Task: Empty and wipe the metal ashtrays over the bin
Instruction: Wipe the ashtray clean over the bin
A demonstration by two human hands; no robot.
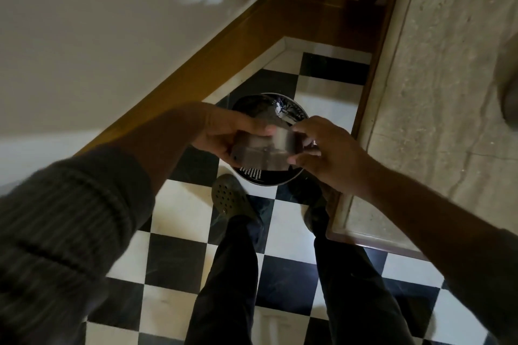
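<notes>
A square metal ashtray [266,150] is held in the air directly above a round perforated metal bin [253,175] with a dark liner and some pale rubbish inside. My left hand [224,131] grips the ashtray's left side, thumb over its upper edge. At the ashtray's right edge, my right hand [322,148] has its fingers closed on it. The ashtray is blurred, so its inside cannot be made out, and no cloth is distinguishable.
The bin stands on a black-and-white checkered floor [179,260] in a corner with a brown wooden skirting [224,50]. A stone-topped counter [420,92] runs along the right. My two feet in dark perforated clogs [229,199] stand just before the bin.
</notes>
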